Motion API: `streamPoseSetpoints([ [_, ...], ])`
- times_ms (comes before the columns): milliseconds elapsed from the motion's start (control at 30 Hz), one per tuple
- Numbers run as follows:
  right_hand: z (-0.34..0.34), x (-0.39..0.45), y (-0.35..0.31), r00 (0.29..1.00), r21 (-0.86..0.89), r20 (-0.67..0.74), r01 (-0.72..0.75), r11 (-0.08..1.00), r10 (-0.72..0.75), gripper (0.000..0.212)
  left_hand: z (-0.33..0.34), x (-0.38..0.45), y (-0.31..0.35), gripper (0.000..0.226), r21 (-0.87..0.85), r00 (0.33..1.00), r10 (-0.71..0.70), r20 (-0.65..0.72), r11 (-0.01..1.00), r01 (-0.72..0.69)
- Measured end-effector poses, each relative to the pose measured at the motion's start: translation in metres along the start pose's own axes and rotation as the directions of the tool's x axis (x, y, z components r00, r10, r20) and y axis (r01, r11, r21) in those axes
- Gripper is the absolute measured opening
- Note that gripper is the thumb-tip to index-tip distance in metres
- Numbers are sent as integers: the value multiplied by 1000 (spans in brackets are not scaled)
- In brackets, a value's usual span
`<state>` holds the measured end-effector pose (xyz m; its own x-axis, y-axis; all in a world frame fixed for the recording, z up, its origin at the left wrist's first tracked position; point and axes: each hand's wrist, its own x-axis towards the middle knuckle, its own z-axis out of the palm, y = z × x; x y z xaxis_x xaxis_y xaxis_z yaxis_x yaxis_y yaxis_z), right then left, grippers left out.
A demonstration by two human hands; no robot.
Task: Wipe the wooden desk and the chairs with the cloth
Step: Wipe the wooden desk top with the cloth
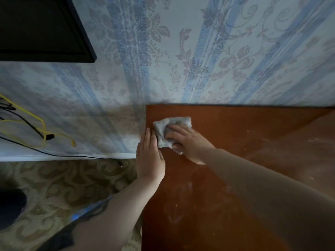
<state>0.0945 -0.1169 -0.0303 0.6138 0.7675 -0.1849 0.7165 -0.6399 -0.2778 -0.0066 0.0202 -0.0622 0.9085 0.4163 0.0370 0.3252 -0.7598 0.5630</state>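
Observation:
The reddish-brown wooden desk (235,178) fills the lower right, its far left corner against the wall. A crumpled grey cloth (168,127) lies near that corner. My right hand (188,144) lies on the cloth with fingers curled over it, pressing it to the desk top. My left hand (149,158) rests flat with straight fingers along the desk's left edge, right beside the cloth. Pale dust smears and specks show on the desk surface toward me and to the right. No chair is in view.
A blue-striped floral wallpapered wall (199,60) rises behind the desk. A dark framed screen (41,28) hangs at top left. Yellow and black cables (36,131) dangle on the wall at left. Patterned carpet (63,187) lies below, with a dark object (10,207) at the left edge.

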Motion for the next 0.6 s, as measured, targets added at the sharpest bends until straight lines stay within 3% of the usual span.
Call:
streamPoseSetpoints([
  [100,-11,4,26,958,126,-98,-258,958,270,41,3,1,-3,56,-17,1000,14,13,1000,-13],
  [200,-10,-13,30,862,89,-224,-446,891,454,34,0,3,-3,54,-135,1000,8,13,991,-6],
  [300,-3,-43,24,750,233,-214,-583,778,626,29,-1,4,-5,53,-270,1000,10,15,963,-6],
  [333,0,-50,19,765,238,-198,-570,787,614,29,-1,5,-7,54,-284,1000,10,28,959,-1],
  [433,-12,-53,18,897,144,-52,-427,893,438,34,-4,7,-8,55,-229,993,40,114,973,-13],
  [500,-21,-50,31,909,111,12,-415,903,417,35,-6,8,-9,56,-115,982,86,168,991,-67],
  [533,-21,-50,38,871,144,-42,-480,865,490,35,-8,8,-11,56,-22,972,126,199,992,-124],
  [600,-10,-58,37,687,244,-223,-647,722,691,34,-14,14,-15,56,143,929,214,303,953,-267],
])
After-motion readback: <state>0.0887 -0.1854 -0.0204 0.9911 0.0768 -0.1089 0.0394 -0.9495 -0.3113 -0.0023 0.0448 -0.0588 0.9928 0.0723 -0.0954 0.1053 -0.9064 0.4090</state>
